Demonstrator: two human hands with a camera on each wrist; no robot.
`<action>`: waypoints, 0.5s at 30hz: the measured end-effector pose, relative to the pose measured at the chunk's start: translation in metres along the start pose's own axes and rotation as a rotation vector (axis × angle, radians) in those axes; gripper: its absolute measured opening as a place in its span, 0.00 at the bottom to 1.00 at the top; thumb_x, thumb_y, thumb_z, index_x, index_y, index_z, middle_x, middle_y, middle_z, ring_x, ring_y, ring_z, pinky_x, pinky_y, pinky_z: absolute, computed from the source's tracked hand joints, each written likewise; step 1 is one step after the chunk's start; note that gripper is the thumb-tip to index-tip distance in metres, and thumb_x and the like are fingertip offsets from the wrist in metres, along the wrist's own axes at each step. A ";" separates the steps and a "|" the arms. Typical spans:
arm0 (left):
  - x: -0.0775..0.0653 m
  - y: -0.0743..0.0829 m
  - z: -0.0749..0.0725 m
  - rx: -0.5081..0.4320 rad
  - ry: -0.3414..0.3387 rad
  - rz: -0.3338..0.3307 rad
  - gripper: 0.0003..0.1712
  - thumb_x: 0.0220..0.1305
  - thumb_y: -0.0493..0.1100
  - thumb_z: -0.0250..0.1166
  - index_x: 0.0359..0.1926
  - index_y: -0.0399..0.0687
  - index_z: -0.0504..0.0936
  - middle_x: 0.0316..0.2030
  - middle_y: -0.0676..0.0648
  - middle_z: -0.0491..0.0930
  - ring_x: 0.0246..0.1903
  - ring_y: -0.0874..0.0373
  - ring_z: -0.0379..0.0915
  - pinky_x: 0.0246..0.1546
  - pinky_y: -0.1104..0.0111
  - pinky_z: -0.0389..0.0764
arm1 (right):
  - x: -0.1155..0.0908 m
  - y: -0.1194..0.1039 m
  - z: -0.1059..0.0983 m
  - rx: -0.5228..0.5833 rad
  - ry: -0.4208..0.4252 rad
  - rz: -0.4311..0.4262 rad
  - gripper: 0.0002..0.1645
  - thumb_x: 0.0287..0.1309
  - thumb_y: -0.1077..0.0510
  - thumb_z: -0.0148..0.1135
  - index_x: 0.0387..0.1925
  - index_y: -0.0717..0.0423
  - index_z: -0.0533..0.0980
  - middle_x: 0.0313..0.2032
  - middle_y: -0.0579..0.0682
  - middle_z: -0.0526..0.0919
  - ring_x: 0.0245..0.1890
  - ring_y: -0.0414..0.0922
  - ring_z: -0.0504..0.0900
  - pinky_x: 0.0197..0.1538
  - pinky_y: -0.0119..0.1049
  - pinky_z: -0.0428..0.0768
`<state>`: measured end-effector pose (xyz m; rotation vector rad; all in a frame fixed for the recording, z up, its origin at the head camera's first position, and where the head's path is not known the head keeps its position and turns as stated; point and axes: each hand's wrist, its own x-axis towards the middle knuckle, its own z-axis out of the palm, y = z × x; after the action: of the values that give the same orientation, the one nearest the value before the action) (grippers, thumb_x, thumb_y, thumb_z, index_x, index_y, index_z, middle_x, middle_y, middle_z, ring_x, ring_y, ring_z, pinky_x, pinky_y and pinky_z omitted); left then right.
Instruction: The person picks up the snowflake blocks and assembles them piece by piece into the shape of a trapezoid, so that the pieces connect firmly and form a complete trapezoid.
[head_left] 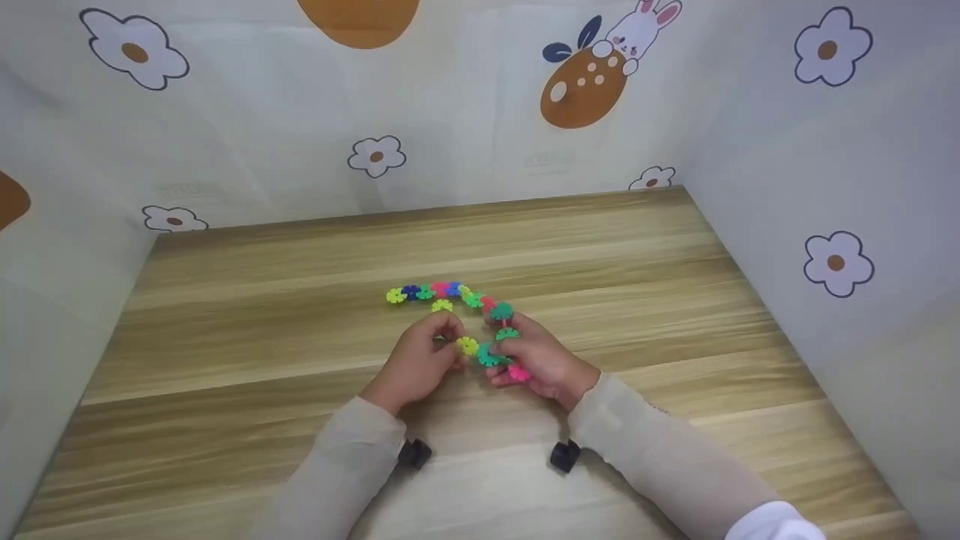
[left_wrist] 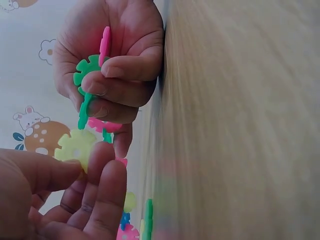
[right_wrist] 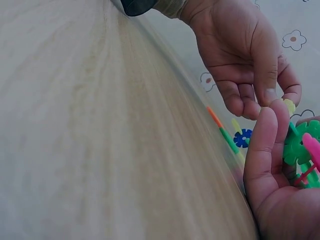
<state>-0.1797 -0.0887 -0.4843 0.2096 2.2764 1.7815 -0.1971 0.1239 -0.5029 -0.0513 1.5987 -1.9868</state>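
My left hand [head_left: 417, 361] pinches a yellow notched plastic disc [left_wrist: 72, 146] between thumb and fingers. In the left wrist view this disc meets the edge of a green notched disc [left_wrist: 84, 112]. Fingers curled, my right hand [head_left: 553, 366] grips linked green discs [head_left: 488, 355], and a pink disc [head_left: 519, 373] sticks out below its fingers. From the right hand a curved chain of many-coloured discs [head_left: 440, 290] runs away and to the left. Another yellow disc [head_left: 442, 306] shows just beyond the left hand. The left fingers partly hide what lies behind them.
Both hands work low over a wood-grain table [head_left: 262, 315]. Pale cloth walls [head_left: 465, 97] printed with flowers and a rabbit stand at the back and sides. A black device [head_left: 415, 454] sits at the left wrist and another black device [head_left: 565, 455] at the right.
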 end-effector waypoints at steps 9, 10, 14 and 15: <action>-0.001 -0.003 0.001 0.051 -0.021 0.082 0.08 0.69 0.25 0.58 0.38 0.40 0.78 0.39 0.44 0.80 0.38 0.54 0.83 0.43 0.62 0.87 | 0.000 0.000 -0.001 -0.009 -0.019 -0.004 0.40 0.62 0.70 0.56 0.75 0.62 0.59 0.34 0.53 0.78 0.24 0.42 0.83 0.31 0.34 0.87; -0.001 -0.003 0.001 0.049 -0.022 0.086 0.08 0.69 0.25 0.58 0.37 0.40 0.78 0.38 0.45 0.81 0.38 0.54 0.83 0.43 0.62 0.87 | 0.000 0.000 -0.001 -0.012 -0.020 -0.004 0.40 0.62 0.70 0.56 0.75 0.62 0.59 0.35 0.54 0.78 0.24 0.42 0.83 0.31 0.34 0.87; -0.001 -0.003 0.002 0.042 -0.024 0.091 0.08 0.68 0.24 0.59 0.36 0.39 0.79 0.35 0.46 0.82 0.38 0.53 0.84 0.43 0.62 0.88 | 0.000 0.000 -0.001 -0.013 -0.027 -0.008 0.39 0.62 0.71 0.56 0.74 0.62 0.59 0.36 0.54 0.77 0.24 0.42 0.82 0.32 0.35 0.87; 0.000 -0.004 0.003 0.042 -0.025 0.092 0.09 0.68 0.24 0.59 0.36 0.39 0.79 0.35 0.46 0.82 0.38 0.53 0.84 0.43 0.62 0.88 | -0.001 0.000 -0.002 -0.009 -0.031 -0.010 0.39 0.62 0.71 0.56 0.74 0.62 0.59 0.36 0.54 0.77 0.24 0.42 0.82 0.32 0.35 0.87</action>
<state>-0.1786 -0.0873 -0.4883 0.3480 2.3234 1.7656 -0.1975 0.1258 -0.5028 -0.0925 1.5910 -1.9768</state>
